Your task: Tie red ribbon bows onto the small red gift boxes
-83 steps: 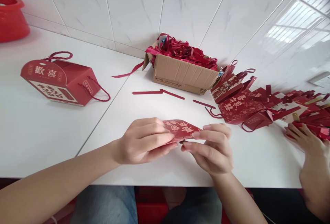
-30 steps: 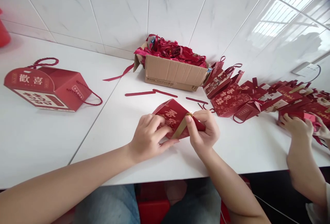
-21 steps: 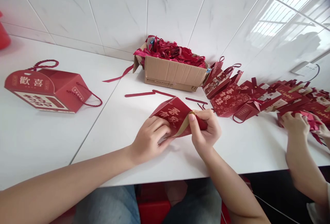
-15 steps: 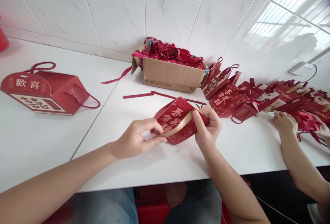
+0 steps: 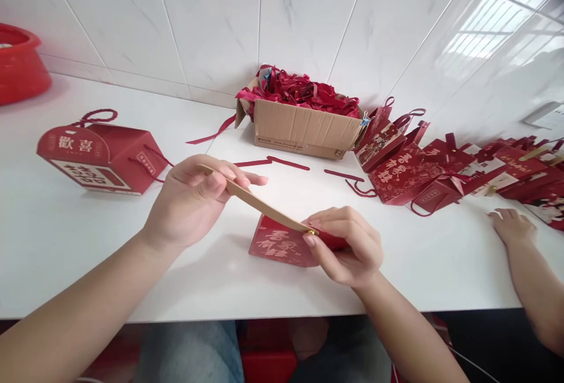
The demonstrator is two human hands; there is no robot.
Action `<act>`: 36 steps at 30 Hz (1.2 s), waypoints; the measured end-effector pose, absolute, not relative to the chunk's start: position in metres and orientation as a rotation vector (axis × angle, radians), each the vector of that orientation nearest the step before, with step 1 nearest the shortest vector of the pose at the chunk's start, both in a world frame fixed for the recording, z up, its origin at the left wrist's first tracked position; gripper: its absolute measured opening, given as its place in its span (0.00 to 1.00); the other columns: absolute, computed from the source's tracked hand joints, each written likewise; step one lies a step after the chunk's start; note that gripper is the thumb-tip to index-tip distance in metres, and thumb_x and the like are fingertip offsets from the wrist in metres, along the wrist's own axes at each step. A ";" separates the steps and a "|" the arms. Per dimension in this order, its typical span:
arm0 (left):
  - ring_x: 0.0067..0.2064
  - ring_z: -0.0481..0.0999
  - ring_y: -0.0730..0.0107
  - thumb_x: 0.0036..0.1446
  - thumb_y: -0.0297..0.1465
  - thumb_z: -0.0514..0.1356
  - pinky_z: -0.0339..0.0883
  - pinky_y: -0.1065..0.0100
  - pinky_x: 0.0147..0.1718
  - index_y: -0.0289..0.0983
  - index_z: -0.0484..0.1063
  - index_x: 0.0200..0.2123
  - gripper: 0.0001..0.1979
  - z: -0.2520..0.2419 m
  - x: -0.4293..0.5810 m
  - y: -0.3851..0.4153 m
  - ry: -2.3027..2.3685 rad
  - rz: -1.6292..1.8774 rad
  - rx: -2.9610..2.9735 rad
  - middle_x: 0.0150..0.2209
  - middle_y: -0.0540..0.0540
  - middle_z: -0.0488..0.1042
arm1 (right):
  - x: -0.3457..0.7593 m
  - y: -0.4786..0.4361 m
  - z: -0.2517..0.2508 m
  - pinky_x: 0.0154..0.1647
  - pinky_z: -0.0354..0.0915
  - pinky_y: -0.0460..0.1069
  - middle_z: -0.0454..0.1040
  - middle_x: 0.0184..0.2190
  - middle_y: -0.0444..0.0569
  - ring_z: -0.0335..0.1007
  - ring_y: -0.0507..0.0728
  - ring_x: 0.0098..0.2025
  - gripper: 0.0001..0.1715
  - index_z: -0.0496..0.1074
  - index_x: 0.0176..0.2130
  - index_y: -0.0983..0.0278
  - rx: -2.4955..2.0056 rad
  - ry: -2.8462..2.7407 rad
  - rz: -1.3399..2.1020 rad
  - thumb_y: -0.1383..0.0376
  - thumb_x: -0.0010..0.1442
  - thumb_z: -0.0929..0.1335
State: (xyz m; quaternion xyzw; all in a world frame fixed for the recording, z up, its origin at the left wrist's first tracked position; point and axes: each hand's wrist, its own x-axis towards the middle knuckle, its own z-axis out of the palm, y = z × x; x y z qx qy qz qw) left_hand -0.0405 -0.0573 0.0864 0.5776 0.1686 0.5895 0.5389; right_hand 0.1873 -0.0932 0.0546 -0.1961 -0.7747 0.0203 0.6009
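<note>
A small red gift box (image 5: 282,246) with gold characters lies on the white table (image 5: 66,242) near its front edge. My right hand (image 5: 348,247) is closed on the box's right end, fingers over its top. A tan ribbon strip (image 5: 259,207) runs taut from the box up to the left. My left hand (image 5: 194,198) pinches the strip's far end between thumb and fingers, raised above the table left of the box.
A larger red handled box (image 5: 99,157) lies at the left. A cardboard carton (image 5: 304,127) full of red ribbons stands by the tiled wall. Many red boxes (image 5: 409,171) are piled at the right, where another person's hand (image 5: 513,227) rests. A red basin (image 5: 20,63) is far left.
My left hand let go of the box and pulled the tan strip out up and to the left. The box went from lifted and tilted down onto the table under my right hand.
</note>
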 end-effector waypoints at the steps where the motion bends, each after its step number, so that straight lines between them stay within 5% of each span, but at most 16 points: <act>1: 0.39 0.81 0.63 0.54 0.39 0.66 0.75 0.60 0.43 0.49 0.80 0.31 0.04 0.088 -0.040 -0.061 0.361 1.368 1.370 0.29 0.53 0.79 | 0.188 -0.094 0.054 0.27 0.74 0.50 0.72 0.30 0.50 0.75 0.55 0.31 0.12 0.71 0.38 0.69 -0.422 -1.810 -0.025 0.78 0.52 0.70; 7: 0.26 0.71 0.72 0.59 0.40 0.61 0.69 0.67 0.34 0.47 0.80 0.36 0.08 0.091 -0.035 -0.079 0.357 1.380 1.549 0.15 0.54 0.68 | 0.194 -0.091 0.055 0.31 0.75 0.51 0.75 0.31 0.50 0.78 0.59 0.37 0.11 0.72 0.32 0.68 -0.448 -1.848 -0.505 0.79 0.49 0.73; 11: 0.24 0.67 0.75 0.62 0.35 0.59 0.65 0.70 0.28 0.43 0.73 0.47 0.11 0.086 -0.030 -0.082 0.476 1.455 1.579 0.15 0.56 0.64 | 0.190 -0.089 0.056 0.33 0.72 0.49 0.78 0.29 0.47 0.79 0.55 0.35 0.10 0.71 0.28 0.66 -0.498 -1.943 -0.573 0.79 0.50 0.73; 17: 0.34 0.73 0.71 0.54 0.33 0.66 0.67 0.68 0.33 0.41 0.78 0.34 0.03 0.081 -0.028 -0.080 0.661 1.290 1.808 0.31 0.48 0.75 | 0.179 -0.090 0.053 0.34 0.70 0.48 0.80 0.29 0.44 0.79 0.52 0.34 0.09 0.70 0.28 0.64 -0.420 -2.060 -0.522 0.76 0.57 0.69; 32: 0.37 0.72 0.69 0.57 0.34 0.62 0.66 0.66 0.39 0.40 0.78 0.26 0.09 0.079 -0.021 -0.075 0.911 0.895 2.063 0.27 0.50 0.72 | 0.187 -0.088 0.042 0.38 0.70 0.50 0.79 0.31 0.49 0.78 0.55 0.38 0.03 0.73 0.34 0.66 -0.478 -2.092 -0.453 0.73 0.59 0.69; 36: 0.39 0.70 0.67 0.57 0.36 0.63 0.66 0.65 0.40 0.39 0.79 0.33 0.07 0.078 -0.025 -0.074 0.741 0.928 2.195 0.30 0.48 0.73 | 0.190 -0.086 0.034 0.39 0.70 0.51 0.79 0.34 0.50 0.77 0.56 0.41 0.08 0.73 0.38 0.66 -0.504 -2.067 -0.397 0.74 0.56 0.71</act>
